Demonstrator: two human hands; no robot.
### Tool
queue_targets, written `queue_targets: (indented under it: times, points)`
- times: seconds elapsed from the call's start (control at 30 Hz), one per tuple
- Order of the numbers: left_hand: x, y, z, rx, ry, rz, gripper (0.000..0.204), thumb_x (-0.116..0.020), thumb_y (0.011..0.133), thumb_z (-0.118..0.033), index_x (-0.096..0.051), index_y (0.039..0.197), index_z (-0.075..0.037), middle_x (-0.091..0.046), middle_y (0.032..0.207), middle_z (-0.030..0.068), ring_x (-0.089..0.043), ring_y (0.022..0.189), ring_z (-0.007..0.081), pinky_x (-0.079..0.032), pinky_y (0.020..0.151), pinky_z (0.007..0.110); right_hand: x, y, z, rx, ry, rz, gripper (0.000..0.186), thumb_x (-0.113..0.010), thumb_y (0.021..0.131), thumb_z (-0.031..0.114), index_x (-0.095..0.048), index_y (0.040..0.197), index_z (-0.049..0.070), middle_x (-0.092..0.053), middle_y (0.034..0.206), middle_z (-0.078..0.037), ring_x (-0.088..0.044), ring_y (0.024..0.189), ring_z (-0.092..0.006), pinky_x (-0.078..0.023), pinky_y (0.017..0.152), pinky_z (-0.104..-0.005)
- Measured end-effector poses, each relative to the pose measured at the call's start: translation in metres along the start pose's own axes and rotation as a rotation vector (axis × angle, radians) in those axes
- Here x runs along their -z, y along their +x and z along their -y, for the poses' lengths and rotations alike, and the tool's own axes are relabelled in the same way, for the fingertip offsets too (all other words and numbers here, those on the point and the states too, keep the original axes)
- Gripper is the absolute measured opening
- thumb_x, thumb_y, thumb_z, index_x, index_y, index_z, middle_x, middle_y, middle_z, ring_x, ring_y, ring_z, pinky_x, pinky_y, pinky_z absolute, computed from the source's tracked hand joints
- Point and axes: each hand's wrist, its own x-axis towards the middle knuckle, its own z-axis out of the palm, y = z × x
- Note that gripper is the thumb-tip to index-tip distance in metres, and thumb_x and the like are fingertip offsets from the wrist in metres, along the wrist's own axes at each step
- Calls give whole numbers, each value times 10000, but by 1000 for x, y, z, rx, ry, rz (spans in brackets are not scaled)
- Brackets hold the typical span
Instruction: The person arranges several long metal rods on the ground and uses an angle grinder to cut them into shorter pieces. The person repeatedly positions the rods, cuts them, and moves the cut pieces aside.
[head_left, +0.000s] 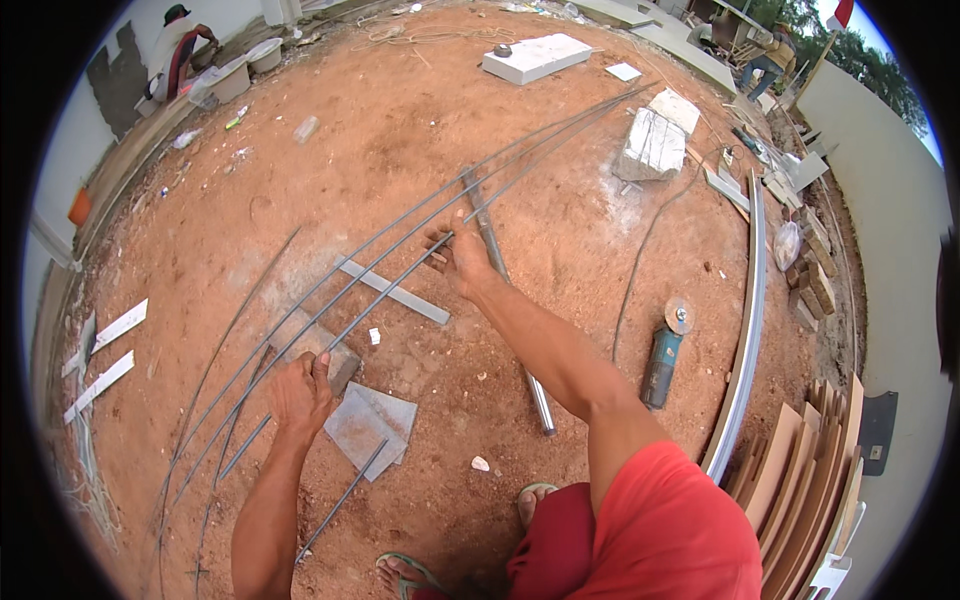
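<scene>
While the left hand (300, 393) has its thumb and fingers clamped on a thin grey metal rod (410, 273), the right hand (462, 260) grips the same rod farther up, its fingers curled around it. The rod slants from lower left to upper right across the space before the person, with two more rods (405, 217) running just beside it on its upper side. Beneath the left hand sits a grey block (343, 367), and next to that lie overlapping grey square plates (372, 432). A flat grey bar (415, 304) passes under the rods, as does a metal pipe (490, 238) near the right hand. Out to the right, an angle grinder (661, 362) rests on the reddish soil, between the person and a long pale metal profile (741, 350).

Beyond it, a clear plastic bag (787, 243) stands against stacked blocks (818, 287); what is in it cannot be told. Far off at upper left, two whitish tubs (232, 83) stand near a crouching person (180, 50) in a dark hat. The nearer tub has something pale and film-like at its left side; the contents of both are too small to make out. A clear container (306, 128) lies on the soil nearer in.
</scene>
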Motion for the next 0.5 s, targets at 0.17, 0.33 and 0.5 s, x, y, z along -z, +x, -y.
queue_targets:
  times: [0.17, 0.33, 0.5]
  points:
    - [-7, -11, 48, -12, -128, -8, 489, -570, 1030, -394, -594, 749, 5, -587, 683, 231, -595, 665, 441, -432, 621, 508, -14, 6, -5, -37, -112, -15, 249, -431, 1122, 211, -527, 1145, -18, -660, 1043, -158, -682, 920, -244, -603, 786, -426]
    - [-16, 2, 53, -9, -77, -24, 513, -597, 1021, -396, -567, 690, -5, -561, 664, 239, -579, 638, 431, -409, 605, 510, -20, 23, -19, -70, -203, -87, 256, -412, 1124, 187, -504, 1210, -37, -666, 1124, -202, -710, 969, -297, -631, 794, -430]
    - [-25, -14, 83, -37, -14, -28, 469, -608, 1016, -380, -561, 733, -9, -516, 628, 240, -552, 604, 433, -392, 578, 503, -7, 7, -22, -189, -157, 79, 269, -395, 1115, 134, -462, 1231, -100, -660, 1183, -263, -717, 1008, -375, -657, 820, -457]
